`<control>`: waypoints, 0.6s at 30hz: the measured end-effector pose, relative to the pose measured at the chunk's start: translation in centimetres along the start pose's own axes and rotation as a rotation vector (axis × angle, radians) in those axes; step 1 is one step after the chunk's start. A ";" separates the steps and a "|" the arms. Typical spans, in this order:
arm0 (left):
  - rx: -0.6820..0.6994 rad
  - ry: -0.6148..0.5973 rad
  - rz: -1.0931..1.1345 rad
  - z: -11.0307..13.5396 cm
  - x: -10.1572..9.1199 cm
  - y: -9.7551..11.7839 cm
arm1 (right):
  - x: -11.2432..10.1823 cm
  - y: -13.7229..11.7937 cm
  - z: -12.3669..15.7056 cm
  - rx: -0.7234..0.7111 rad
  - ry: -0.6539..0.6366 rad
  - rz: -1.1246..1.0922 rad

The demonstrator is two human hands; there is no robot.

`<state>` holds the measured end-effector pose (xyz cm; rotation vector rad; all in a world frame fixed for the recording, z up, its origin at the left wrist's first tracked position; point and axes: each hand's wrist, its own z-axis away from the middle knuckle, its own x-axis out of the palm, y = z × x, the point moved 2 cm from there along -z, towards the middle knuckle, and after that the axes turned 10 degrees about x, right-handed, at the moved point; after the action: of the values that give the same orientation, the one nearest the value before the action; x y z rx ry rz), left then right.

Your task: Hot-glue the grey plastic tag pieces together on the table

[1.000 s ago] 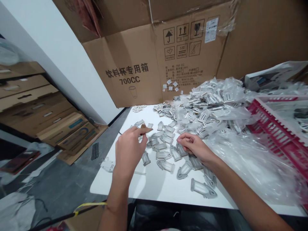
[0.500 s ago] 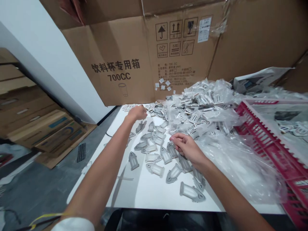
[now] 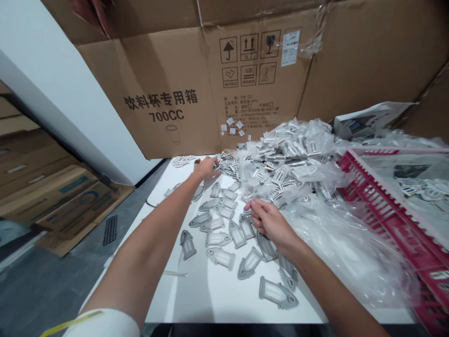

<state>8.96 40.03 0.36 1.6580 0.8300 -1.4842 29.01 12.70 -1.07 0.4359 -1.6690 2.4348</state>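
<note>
My left hand [image 3: 207, 168] is at the far side of the white table, its curled fingers at the left edge of a heap of small grey-and-white pieces [image 3: 229, 164]. Whatever those fingers grip is hidden. Nearer to me, my right hand [image 3: 266, 219] is closed in a pinch above the table; anything between its fingertips is too small to make out. Around and below it lie several flat grey frame-shaped pieces [image 3: 220, 257], each with a pale window and a pointed end with a small hole. One of them [image 3: 278, 292] lies close to the front edge.
A large cardboard box [image 3: 168, 70] stands behind the table, with small white stickers [image 3: 232, 131] on it. Clear plastic bags [image 3: 336, 243] and a bagged pile [image 3: 294, 140] cover the right side, beside a magenta crate [image 3: 382, 215]. Flattened cartons [image 3: 66, 192] lie left on the floor.
My left hand has moved slightly right, up against the heap of small pieces. My right hand stays closed in nearly the same place. The camera view has shifted a little.
</note>
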 end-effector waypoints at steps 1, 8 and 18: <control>-0.012 0.006 0.010 -0.1 0.1 0.0 | 0.0 0.1 0.0 -0.002 0.004 -0.005; -0.177 0.090 0.121 -0.5 0.4 0.0 | -0.1 -0.3 -0.3 0.006 -0.041 -0.258; -0.417 0.372 0.422 1.6 -1.7 2.2 | -0.2 -1.1 0.2 0.131 -0.217 -0.622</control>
<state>9.81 37.60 2.20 1.6710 0.8478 -0.6717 29.51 12.97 -0.07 1.0848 -1.1907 2.0772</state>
